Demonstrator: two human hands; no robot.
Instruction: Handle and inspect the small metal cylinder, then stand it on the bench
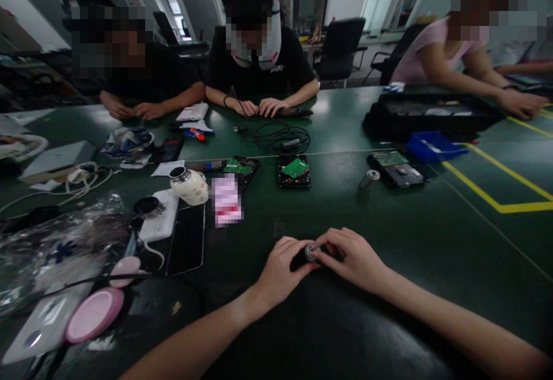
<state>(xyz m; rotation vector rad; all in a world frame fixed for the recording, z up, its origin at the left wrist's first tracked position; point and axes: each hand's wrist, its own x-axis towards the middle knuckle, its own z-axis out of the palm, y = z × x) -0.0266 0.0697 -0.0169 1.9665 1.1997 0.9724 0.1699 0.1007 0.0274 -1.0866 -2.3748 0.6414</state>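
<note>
Between my hands is a small round metal part (310,251), grey, with a ring-like rim facing up. My left hand (283,268) is closed round its left side, thumb and fingers gripping the edge. From the right, my right hand (348,256) pinches at its top with thumb and fingertips; whether something tiny sits between those fingertips I cannot make out. Farther off stands a small silver metal cylinder (370,179). Beyond my hands lie a hard drive with a loose green circuit board (296,168) on it and another hard drive (400,170) to the right.
On the left are a phone (186,239), a white flask (189,185), a pink round case (95,315) and a plastic bag (78,247). A blue tray (436,147) and a black case (432,116) stand back right. A coiled cable (280,138) lies before a co-worker across the green table.
</note>
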